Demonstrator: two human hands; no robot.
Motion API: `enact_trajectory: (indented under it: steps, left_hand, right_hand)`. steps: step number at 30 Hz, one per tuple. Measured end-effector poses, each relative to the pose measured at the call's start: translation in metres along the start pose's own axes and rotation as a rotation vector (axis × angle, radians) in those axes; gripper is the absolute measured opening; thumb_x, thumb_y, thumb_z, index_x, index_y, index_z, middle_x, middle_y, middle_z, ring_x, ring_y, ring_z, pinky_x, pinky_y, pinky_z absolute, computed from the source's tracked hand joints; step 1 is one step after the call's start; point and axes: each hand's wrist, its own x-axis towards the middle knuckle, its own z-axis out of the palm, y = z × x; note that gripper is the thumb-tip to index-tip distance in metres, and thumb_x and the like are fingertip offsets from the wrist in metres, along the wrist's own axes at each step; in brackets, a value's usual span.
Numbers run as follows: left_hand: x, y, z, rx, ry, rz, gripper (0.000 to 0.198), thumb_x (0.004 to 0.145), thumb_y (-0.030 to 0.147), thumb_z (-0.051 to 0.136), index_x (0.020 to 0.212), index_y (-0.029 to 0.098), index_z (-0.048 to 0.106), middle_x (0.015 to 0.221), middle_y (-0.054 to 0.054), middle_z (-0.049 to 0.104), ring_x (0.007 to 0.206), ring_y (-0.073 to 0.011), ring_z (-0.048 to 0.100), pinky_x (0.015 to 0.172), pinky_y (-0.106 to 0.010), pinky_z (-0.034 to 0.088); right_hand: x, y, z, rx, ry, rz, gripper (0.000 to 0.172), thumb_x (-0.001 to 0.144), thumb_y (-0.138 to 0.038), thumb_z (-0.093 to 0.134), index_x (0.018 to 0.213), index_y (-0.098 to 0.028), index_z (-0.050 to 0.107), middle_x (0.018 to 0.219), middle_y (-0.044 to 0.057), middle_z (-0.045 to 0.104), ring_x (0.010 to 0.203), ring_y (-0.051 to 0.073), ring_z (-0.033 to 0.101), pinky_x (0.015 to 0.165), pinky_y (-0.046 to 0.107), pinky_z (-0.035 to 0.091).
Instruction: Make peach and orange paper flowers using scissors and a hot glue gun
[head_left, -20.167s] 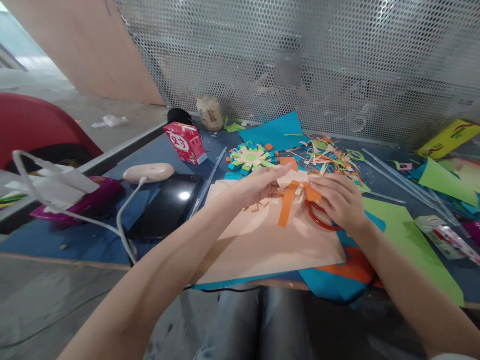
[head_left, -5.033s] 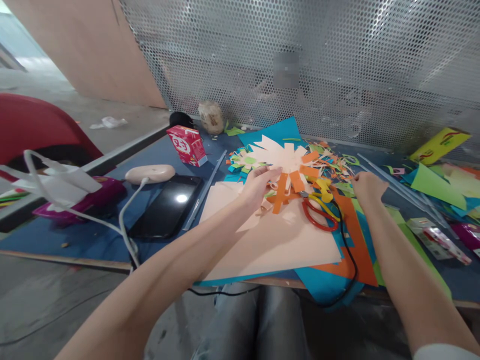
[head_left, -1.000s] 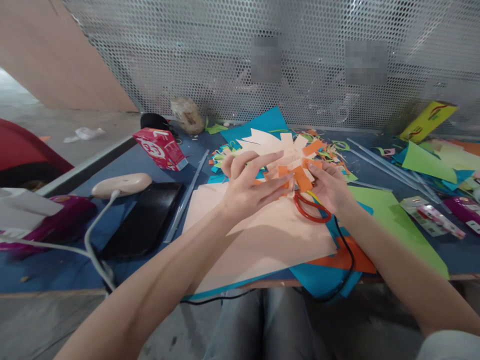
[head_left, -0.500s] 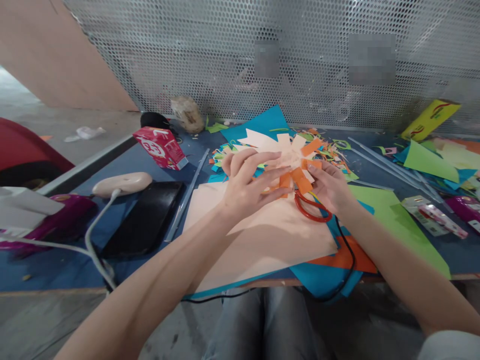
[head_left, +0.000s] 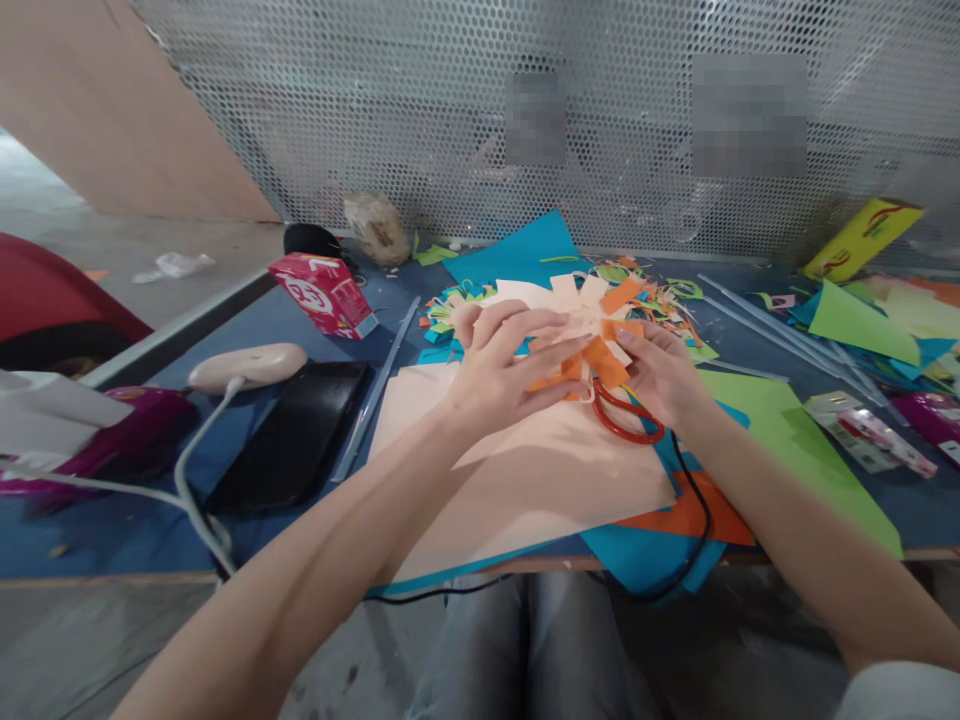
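A paper flower point(head_left: 583, 306) of peach and orange strips sits between both hands above a large peach sheet point(head_left: 525, 470). My left hand point(head_left: 501, 366) lies over the flower's left side, fingers curved and pressing on the strips. My right hand point(head_left: 660, 374) pinches an orange strip point(head_left: 606, 362) on the flower's right side. Red-handled scissors point(head_left: 626, 425) lie on the sheet just under my right hand.
A black phone point(head_left: 296, 435), a pale charger with cable point(head_left: 247, 366), a red carton point(head_left: 324, 292) and a purple object point(head_left: 112, 445) lie at left. Paper scraps point(head_left: 660, 295), green sheets point(head_left: 795, 440), blue sheet point(head_left: 525, 255) and clear sticks point(head_left: 772, 335) crowd the right. Perforated metal wall point(head_left: 480, 120) behind.
Both hands have stayed on the flower; the orange strips have been pressed slightly lower and the left fingers have shifted a little over them.
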Motion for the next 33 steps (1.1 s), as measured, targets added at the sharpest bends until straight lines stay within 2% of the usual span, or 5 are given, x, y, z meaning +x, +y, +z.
enact_trajectory:
  steps: [6, 11, 23, 29, 33]
  left_hand:
    - [0.0032, -0.0002, -0.0035, -0.149, 0.014, 0.06, 0.031, 0.077, 0.048, 0.061, 0.105, 0.033, 0.058, 0.096, -0.001, 0.066, 0.096, -0.0209, 0.054, 0.082, -0.038, 0.041]
    - [0.0056, -0.0016, -0.0051, -0.165, -0.078, -0.044, 0.03, 0.079, 0.051, 0.057, 0.103, 0.033, 0.059, 0.093, -0.001, 0.066, 0.095, -0.0219, 0.056, 0.084, -0.04, 0.043]
    - [0.0048, 0.0023, -0.002, -0.183, 0.036, 0.095, 0.031, 0.079, 0.031, 0.064, 0.108, 0.022, 0.059, 0.085, -0.004, 0.069, 0.09, -0.0185, 0.059, 0.076, -0.033, 0.047]
    - [0.0051, 0.0007, -0.0012, -0.105, 0.028, 0.032, 0.033, 0.08, 0.042, 0.061, 0.105, 0.022, 0.057, 0.089, -0.003, 0.067, 0.091, -0.0187, 0.059, 0.079, -0.035, 0.048]
    - [0.0048, -0.0006, -0.0013, -0.149, 0.078, 0.068, 0.032, 0.08, 0.039, 0.062, 0.107, 0.025, 0.053, 0.088, 0.0, 0.067, 0.091, -0.018, 0.058, 0.076, -0.033, 0.048]
  right_hand:
    - [0.0011, 0.0006, -0.0022, -0.034, -0.02, -0.009, 0.03, 0.053, -0.037, 0.082, 0.067, -0.018, 0.063, 0.062, -0.002, 0.062, 0.05, 0.008, 0.057, 0.047, 0.02, 0.05]
    - [0.0012, 0.0, -0.0013, -0.015, -0.002, 0.013, 0.031, 0.049, -0.037, 0.083, 0.065, -0.019, 0.065, 0.062, -0.002, 0.062, 0.049, 0.007, 0.056, 0.046, 0.019, 0.048]
    - [0.0012, 0.0002, -0.0019, -0.01, -0.001, 0.01, 0.034, 0.048, -0.038, 0.084, 0.066, -0.019, 0.064, 0.063, -0.002, 0.063, 0.052, 0.008, 0.057, 0.048, 0.019, 0.049]
    - [0.0008, -0.0002, -0.002, -0.029, -0.016, 0.018, 0.03, 0.051, -0.036, 0.082, 0.067, -0.019, 0.063, 0.063, -0.002, 0.063, 0.052, 0.008, 0.057, 0.048, 0.02, 0.047]
    - [0.0005, -0.0005, -0.0004, 0.004, -0.007, 0.018, 0.03, 0.049, -0.035, 0.083, 0.066, -0.02, 0.065, 0.063, -0.002, 0.063, 0.052, 0.008, 0.056, 0.048, 0.02, 0.047]
